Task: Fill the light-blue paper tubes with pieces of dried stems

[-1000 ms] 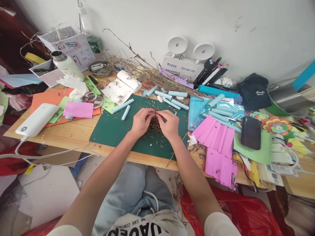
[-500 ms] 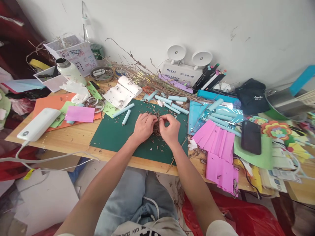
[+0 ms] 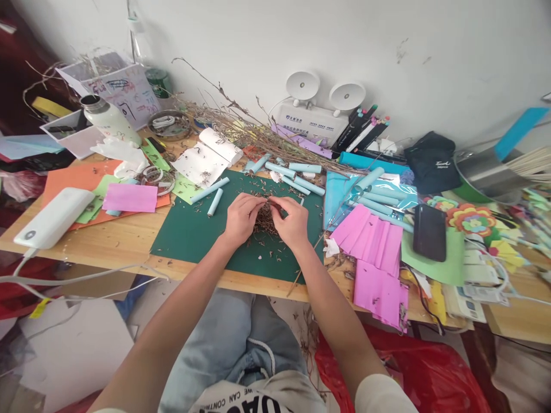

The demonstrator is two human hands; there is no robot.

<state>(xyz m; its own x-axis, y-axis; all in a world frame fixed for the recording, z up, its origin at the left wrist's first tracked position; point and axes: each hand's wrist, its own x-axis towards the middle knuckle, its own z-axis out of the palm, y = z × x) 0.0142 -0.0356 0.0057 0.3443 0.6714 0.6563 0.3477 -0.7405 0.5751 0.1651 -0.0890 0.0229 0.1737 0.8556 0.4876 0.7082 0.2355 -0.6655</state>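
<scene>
My left hand (image 3: 241, 217) and my right hand (image 3: 291, 221) sit close together over a dark green cutting mat (image 3: 189, 235). Their fingers are curled in a pinch around a small brown clump of dried plant bits (image 3: 263, 218) that rests between them on the mat. Loose dried flakes lie scattered on the mat around the hands. Two light blue paper rolls (image 3: 210, 193) lie on the mat just to the left of my left hand.
Dried twigs (image 3: 241, 123) and more blue rolls (image 3: 297, 175) lie behind the mat. Pink paper sheets (image 3: 374, 252) and a black phone (image 3: 429, 232) sit right. A white power bank (image 3: 51, 217), orange paper (image 3: 71, 178) and a bottle (image 3: 107, 119) sit left. A red bag (image 3: 413, 373) lies below.
Both hands stay together on the clump, with the fingers shifting slightly on it. The view has swung a little.
</scene>
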